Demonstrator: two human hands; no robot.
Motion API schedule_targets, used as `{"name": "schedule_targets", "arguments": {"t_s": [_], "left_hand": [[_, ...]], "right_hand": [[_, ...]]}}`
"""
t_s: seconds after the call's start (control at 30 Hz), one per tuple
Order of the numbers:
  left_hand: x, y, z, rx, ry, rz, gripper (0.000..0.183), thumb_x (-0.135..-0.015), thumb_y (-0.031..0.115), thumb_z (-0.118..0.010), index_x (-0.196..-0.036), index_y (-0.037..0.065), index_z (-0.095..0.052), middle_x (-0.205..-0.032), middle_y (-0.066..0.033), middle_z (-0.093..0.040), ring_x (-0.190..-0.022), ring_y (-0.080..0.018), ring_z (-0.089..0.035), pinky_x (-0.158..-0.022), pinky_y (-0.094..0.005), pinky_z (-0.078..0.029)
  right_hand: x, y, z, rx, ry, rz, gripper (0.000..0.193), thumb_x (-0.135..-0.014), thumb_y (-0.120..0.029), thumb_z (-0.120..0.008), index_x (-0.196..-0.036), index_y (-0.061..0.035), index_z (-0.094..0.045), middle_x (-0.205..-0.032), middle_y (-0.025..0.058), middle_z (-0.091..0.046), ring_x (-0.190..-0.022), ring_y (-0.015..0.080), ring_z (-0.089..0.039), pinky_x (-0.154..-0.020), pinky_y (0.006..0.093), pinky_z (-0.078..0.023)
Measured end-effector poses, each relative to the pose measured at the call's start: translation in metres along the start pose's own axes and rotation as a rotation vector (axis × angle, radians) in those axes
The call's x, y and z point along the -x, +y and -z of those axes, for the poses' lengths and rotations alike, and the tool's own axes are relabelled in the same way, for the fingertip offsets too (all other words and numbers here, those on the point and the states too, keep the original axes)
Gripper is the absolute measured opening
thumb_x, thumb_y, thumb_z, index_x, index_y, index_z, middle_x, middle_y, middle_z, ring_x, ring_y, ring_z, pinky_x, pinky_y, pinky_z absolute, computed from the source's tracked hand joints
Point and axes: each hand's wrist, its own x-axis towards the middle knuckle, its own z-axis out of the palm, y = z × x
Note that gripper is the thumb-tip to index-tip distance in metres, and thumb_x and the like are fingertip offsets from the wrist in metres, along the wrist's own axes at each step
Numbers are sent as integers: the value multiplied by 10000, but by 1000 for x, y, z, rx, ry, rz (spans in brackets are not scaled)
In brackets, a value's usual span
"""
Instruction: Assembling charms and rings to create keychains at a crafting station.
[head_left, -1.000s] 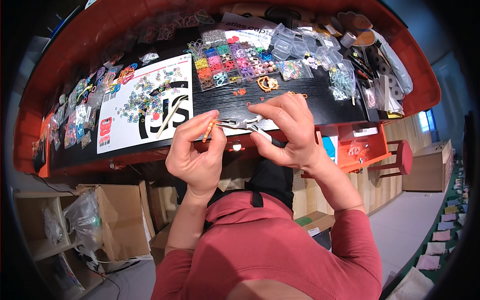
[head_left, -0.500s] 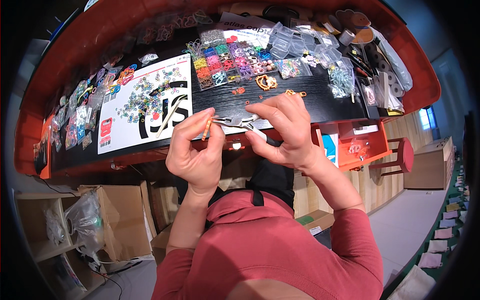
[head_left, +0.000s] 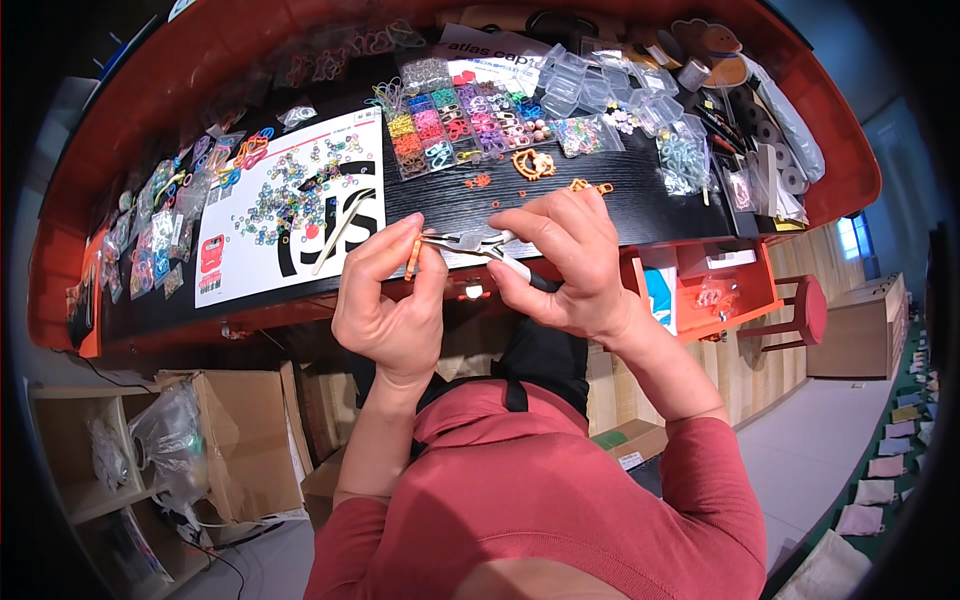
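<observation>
Between the thumb and fingertips of my left hand is a small, narrow orange piece, perhaps a link. My right hand grips a pair of pliers with silver jaws and pale handles. The pliers' tips point left and meet the orange piece at my left fingertips; whether they clamp it is too small to tell. Both hands are raised over the table's front edge. Beyond them on the black tabletop lie an orange chain-like loop, small orange rings and orange clasps.
A compartment box of coloured clasps and beads stands behind the hands. On the left, a white sheet carries scattered rings and pale tweezers. Clear boxes sit at the back. An open red drawer juts out at right.
The pliers' jaws have shifted slightly at my left fingertips and look closer together. Both hands keep almost the same place and grip.
</observation>
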Motion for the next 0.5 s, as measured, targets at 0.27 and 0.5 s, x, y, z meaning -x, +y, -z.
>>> {"name": "schedule_targets", "arguments": {"t_s": [0.27, 0.5], "left_hand": [[0, -3, 3, 1, -12, 8, 248, -780, -133, -748, -997, -20, -704, -1008, -162, -758, -919, -230, -739, -829, -318, -592], [-6, 0, 14, 43, -177, 87, 202, -856, -154, -666, -1028, -52, -699, -1051, -184, -734, -977, -251, -728, -898, -344, -582]], "right_hand": [[-5, 2, 2, 0, 0, 47, 380, -732, -251, -847, -1027, -68, -694, -872, 47, -641, -749, 219, -577, -687, 361, -366], [-11, 8, 9, -17, -44, 95, 389, -712, -200, -832, -1051, -53, -711, -873, 47, -658, -728, 218, -562, -711, 367, -359]]}}
